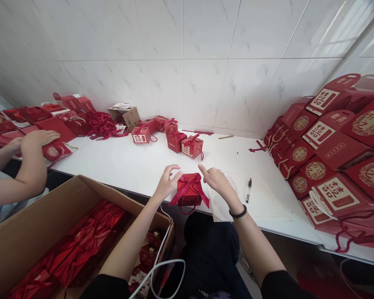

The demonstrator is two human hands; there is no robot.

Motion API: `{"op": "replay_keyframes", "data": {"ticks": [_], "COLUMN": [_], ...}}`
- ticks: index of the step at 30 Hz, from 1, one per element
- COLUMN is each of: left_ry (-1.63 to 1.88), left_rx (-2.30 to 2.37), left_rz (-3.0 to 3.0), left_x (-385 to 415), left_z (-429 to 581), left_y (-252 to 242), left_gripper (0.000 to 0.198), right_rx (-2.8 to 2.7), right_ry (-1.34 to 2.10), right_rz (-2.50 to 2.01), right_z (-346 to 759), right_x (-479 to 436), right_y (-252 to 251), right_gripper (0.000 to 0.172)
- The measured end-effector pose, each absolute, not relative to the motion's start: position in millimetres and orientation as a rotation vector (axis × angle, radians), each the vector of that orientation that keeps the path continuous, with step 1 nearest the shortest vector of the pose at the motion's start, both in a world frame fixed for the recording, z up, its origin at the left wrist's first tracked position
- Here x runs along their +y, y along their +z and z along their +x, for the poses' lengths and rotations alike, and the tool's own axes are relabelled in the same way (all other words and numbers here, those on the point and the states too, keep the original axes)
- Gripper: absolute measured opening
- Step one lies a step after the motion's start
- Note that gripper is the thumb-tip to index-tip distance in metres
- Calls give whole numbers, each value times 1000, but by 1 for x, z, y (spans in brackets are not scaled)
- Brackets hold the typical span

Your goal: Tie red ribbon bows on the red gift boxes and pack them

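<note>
A small red gift box [189, 196] with a red ribbon bow [190, 182] stands at the near edge of the white table [137, 166]. My left hand [167, 181] hovers at the box's left side. Its fingers are curled apart with a gap between thumb and forefinger, and the thumb is close to the bow. My right hand [217, 181], with a black band on the wrist, is at the box's right side. Its forefinger is stretched out over the bow and its fingertips touch the right loop. Neither hand clearly grips anything.
Paper sheets [262, 199] and a pen [248, 189] lie right of the box. Several finished small boxes [191, 146] stand farther back. Large red boxes [333, 166] are stacked at right. An open carton [34, 232] of red boxes sits lower left. Another person's hands [34, 139] work at far left.
</note>
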State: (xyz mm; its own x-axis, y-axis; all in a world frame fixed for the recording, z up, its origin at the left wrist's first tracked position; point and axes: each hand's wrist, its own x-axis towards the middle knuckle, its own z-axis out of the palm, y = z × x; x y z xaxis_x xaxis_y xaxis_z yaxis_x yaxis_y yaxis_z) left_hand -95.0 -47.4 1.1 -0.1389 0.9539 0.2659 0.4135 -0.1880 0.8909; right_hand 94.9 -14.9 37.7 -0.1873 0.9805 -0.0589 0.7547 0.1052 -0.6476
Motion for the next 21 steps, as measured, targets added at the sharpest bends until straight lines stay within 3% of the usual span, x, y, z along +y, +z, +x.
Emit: {"op": "replay_keyframes", "data": {"ticks": [6, 13, 17, 21], "left_ry": [989, 1112, 1074, 1041], "left_rx": [1823, 1753, 1806, 1791], "left_rz": [1572, 1506, 1518, 1556], "left_x": [-57, -59, -55, -52], "left_z": [-92, -85, -84, -83], "left_y": [4, 0, 3, 3], "left_gripper": [34, 32, 39, 32], "right_rx": [-1975, -1891, -1836, -1804], "right_ry": [902, 997, 950, 1008], "right_rz": [-1624, -1492, -1561, -1538], "right_z": [81, 94, 92, 89], "right_x": [-11, -24, -24, -21], "right_y": [23, 10, 11, 6], "right_gripper": [49, 30, 41, 48]}}
